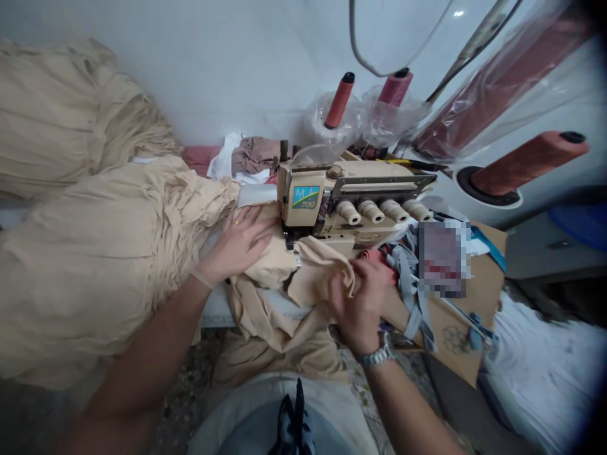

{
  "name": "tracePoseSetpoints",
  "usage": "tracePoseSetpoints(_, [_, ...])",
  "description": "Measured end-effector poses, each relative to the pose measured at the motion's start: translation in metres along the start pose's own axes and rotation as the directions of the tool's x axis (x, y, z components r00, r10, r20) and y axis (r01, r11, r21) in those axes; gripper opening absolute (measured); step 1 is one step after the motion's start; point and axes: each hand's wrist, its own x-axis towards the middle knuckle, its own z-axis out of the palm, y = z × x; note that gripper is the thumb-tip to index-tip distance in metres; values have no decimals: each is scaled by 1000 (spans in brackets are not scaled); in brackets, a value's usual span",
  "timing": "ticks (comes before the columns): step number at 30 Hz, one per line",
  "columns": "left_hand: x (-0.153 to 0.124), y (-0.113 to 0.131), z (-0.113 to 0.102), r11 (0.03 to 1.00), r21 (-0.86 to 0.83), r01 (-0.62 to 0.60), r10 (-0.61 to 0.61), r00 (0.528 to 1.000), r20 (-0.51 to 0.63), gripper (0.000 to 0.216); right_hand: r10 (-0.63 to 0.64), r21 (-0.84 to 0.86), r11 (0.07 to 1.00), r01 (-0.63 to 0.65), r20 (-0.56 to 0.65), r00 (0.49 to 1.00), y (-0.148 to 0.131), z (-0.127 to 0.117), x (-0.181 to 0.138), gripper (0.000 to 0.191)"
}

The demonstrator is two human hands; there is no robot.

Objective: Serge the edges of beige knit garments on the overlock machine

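A beige overlock sewing machine (374, 189) stands before me, with a piece of beige fabric (265, 265) running under its presser foot. Spread flat on the fabric left of the needle area is my left hand (241, 240), fingers apart. My right hand (358, 297) pinches the folded edge of the same fabric to the right of the foot; its fingers are slightly blurred. Part of the fabric hangs over the table's front edge toward my lap. The needle itself is hidden behind the machine head and cloth.
Large piles of beige fabric (85, 253) fill the left side. Red thread cones (526, 167) stand behind and right of the machine. Grey fabric strips (412, 297) and a brown cardboard sheet (455, 341) lie at the right. White cloth (545, 360) is heaped beyond.
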Motion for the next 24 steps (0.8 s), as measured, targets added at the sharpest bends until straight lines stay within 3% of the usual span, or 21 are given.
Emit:
tracePoseSetpoints(1, [3,-1,-1,999,15,28,-28,1000,6,45,19,103,994,-30,103,994,-10,8,-6,24])
tracePoseSetpoints(2, [5,-3,-1,998,28,52,-53,999,8,44,54,218,969,-119,283,958,-19,16,-12,24])
tracePoseSetpoints(4, [2,-4,-2,995,44,85,-85,996,8,45,138,360,852,-381,547,826,-33,34,-19,30])
tracePoseSetpoints(6, [-10,-3,-2,993,57,105,-105,994,8,47,180,415,722,-554,660,729,-38,45,-24,40])
tracePoseSetpoints(8, [-28,-2,-1,989,85,118,-116,993,-28,48,169,452,655,-606,693,701,-36,48,-27,43])
tracePoseSetpoints(11, [-52,1,4,993,97,71,-61,993,-103,50,120,477,630,-612,719,684,-30,42,-28,43])
tracePoseSetpoints(13, [-56,1,6,994,78,71,-61,990,-127,51,135,494,613,-617,704,698,-29,40,-26,42])
tracePoseSetpoints(17, [-48,4,6,977,104,188,-169,971,-167,49,176,540,549,-638,672,720,-38,37,-22,42])
tracePoseSetpoints(19, [-50,9,5,978,115,173,-151,972,-180,46,123,517,543,-662,731,671,-38,29,-25,45])
tracePoseSetpoints(21, [-58,16,4,994,96,59,-44,988,-148,45,64,461,523,-717,818,572,-33,21,-32,39])
tracePoseSetpoints(22, [-62,19,3,997,79,-18,27,992,-121,45,62,442,482,-757,845,532,-29,19,-35,32])
tracePoseSetpoints(24, [-68,25,4,987,37,-155,158,985,-72,45,137,461,317,-829,842,521,-21,19,-39,35])
